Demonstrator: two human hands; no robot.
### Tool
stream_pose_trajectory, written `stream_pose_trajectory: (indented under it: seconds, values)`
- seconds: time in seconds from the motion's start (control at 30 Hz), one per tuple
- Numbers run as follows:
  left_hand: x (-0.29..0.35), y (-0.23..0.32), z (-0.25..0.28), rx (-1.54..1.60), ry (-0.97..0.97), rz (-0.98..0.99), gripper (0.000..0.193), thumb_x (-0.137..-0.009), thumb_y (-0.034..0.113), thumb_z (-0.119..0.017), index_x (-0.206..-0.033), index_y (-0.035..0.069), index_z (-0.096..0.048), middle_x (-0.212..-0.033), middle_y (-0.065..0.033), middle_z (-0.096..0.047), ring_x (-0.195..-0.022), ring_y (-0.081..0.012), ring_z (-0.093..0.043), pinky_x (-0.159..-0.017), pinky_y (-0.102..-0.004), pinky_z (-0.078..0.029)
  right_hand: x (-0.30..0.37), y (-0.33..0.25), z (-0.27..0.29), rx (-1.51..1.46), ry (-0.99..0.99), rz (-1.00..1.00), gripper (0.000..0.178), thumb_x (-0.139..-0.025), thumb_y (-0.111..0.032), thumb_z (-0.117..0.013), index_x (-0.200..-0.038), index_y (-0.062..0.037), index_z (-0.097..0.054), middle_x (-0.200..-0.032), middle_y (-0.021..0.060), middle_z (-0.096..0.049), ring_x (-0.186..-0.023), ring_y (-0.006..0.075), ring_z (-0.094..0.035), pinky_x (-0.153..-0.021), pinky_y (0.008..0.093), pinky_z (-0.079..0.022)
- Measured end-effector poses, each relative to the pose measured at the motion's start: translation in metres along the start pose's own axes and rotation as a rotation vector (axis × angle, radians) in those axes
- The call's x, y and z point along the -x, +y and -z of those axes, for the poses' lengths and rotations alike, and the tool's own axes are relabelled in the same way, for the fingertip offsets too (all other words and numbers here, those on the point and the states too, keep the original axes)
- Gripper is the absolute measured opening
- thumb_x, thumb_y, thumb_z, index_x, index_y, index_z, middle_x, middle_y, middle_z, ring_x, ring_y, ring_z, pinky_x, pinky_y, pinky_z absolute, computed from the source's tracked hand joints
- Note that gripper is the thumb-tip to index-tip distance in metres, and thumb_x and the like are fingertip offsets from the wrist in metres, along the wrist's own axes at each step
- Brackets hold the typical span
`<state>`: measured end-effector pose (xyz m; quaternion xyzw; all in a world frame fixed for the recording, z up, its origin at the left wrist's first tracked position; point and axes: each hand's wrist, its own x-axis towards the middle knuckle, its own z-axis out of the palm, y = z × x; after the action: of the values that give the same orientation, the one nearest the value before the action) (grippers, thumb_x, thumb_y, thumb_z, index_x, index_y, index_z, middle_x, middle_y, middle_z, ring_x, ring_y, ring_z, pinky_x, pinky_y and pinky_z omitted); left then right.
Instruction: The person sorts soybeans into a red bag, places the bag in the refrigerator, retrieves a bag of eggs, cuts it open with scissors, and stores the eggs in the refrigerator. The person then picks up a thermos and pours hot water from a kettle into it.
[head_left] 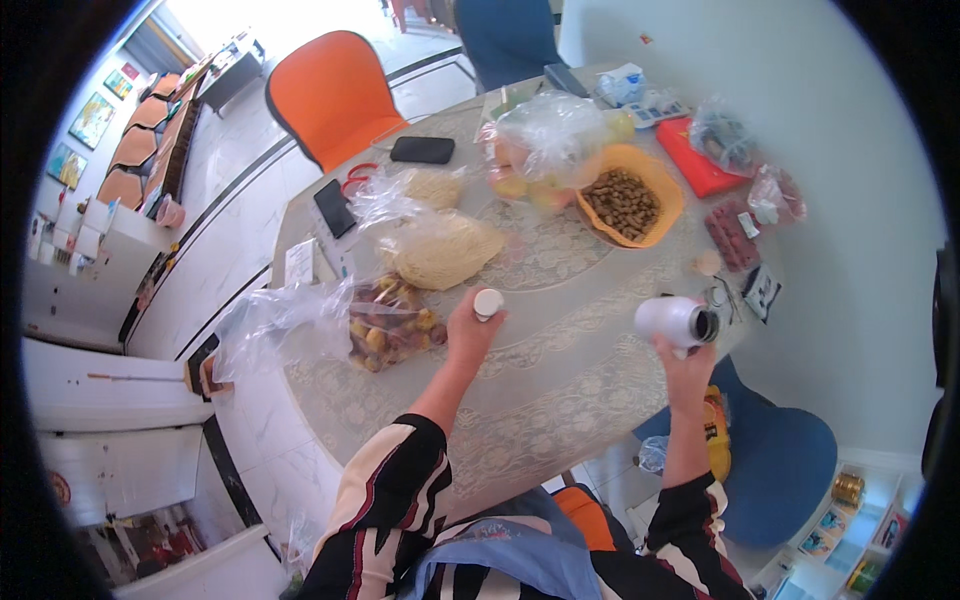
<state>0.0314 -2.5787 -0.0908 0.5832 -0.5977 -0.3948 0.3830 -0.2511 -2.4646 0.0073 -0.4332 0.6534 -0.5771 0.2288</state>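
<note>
In my right hand (688, 366) is a white flask (662, 318), tilted over on its side above the right part of the table. Its dark mouth points right, with no lid on it. My left hand (466, 328) is closed around a small round white cap (488, 304) near the table's middle. Just left of that hand lies a clear plastic bag of small yellow and reddish-brown fruit (385, 325). Beyond it sits a bag of pale, grainy food (447, 248). Near the flask is a small glass jar (717, 298), partly hidden behind it.
An orange bowl (662, 205) of brown nuts stands farther back, beside bagged fruit (535, 185). Two dark phones (422, 150) and red-handled scissors (358, 178) lie at the far left. Along the wall are a red packet (700, 160) and a tray of dark-red food (732, 235).
</note>
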Motion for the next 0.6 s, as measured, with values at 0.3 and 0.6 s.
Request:
stream_pose_trajectory:
  seconds: [0.3,0.6]
  values:
    - [0.002,-0.048,0.004,-0.041,0.031,-0.153,0.053,-0.069,0.004,-0.073,-0.116,0.002,-0.049,-0.103,-0.0102,-0.058,-0.096,-0.023,-0.056,-0.082,-0.0349,-0.045,0.078,-0.075,0.001,0.178,-0.11,0.113,0.069,-0.063,-0.005,-0.077,-0.124,-0.0081,-0.044,-0.117,0.0103,-0.054,-0.106,0.0216,-0.055,-0.089,0.0313,-0.044]
    - [0.205,0.029,0.132,0.164,-0.525,-0.173,0.06,-0.069,0.003,-0.071,-0.123,0.002,-0.047,-0.119,-0.0138,-0.053,-0.109,-0.0252,-0.052,-0.087,-0.0341,-0.045,0.222,-0.129,-0.051,0.34,-0.097,0.2,0.07,-0.063,-0.011,-0.077,-0.124,-0.0085,-0.043,-0.117,0.0151,-0.053,-0.105,0.0331,-0.054,-0.088,0.0387,-0.045]
